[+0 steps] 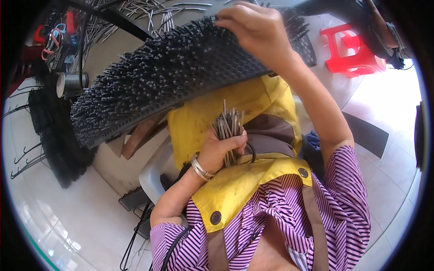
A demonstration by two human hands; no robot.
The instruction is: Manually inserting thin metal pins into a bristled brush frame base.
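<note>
My left hand (222,147) is closed round an upright bundle of thin metal strips (229,123), held in front of my yellow apron (244,180). Ahead of it, a long black perforated board (305,49) slants across, densely filled with upright black pieces (158,72) that look like slim sleeves or coated strips. Over the board's far edge, my right hand (255,27) bends down with its fingertips pinched together at the outermost pieces. What sits in that pinch is too small to make out.
Loose metal strips (131,16) lie scattered on the table behind the board. A metal can (70,85) stands at left, near hanging black bristly bundles (61,140) and wire hooks (27,156). To the right are a red plastic stool (352,52) and a dark perforated panel (367,131).
</note>
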